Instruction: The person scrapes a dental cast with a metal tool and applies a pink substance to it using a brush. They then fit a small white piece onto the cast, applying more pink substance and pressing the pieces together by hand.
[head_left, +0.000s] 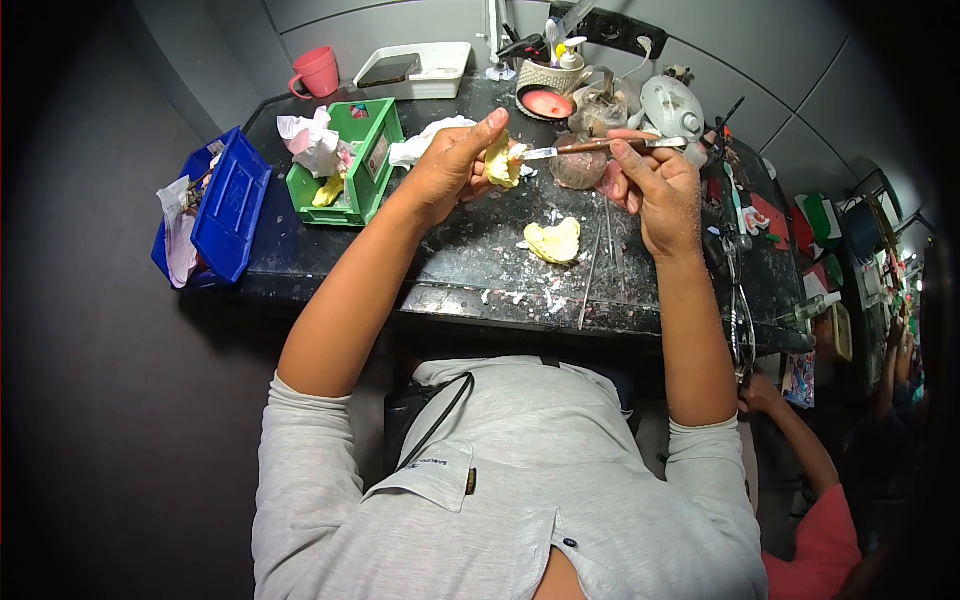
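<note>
My left hand (pixel 452 168) is closed on a yellow moulded piece (pixel 502 160) with a bit of pink at its inner side. In my right hand (pixel 657 188) is a spatula with a brown handle (pixel 598 146) and metal ends, held level. Its left blade (pixel 541 154) touches or nearly touches the moulded piece. A second yellow piece (pixel 553 241) lies on the black worktop (pixel 450 262), below and between my hands. Behind the spatula sits a round, cloudy bowl (pixel 578 168).
A green bin (pixel 375 165) and a blue bin (pixel 228 215) with scraps stand at the left. Farther back are a pink mug (pixel 317 72), a white tray (pixel 450 60) and a red dish (pixel 547 103). A co-worker's arm (pixel 800 430) is at the lower right.
</note>
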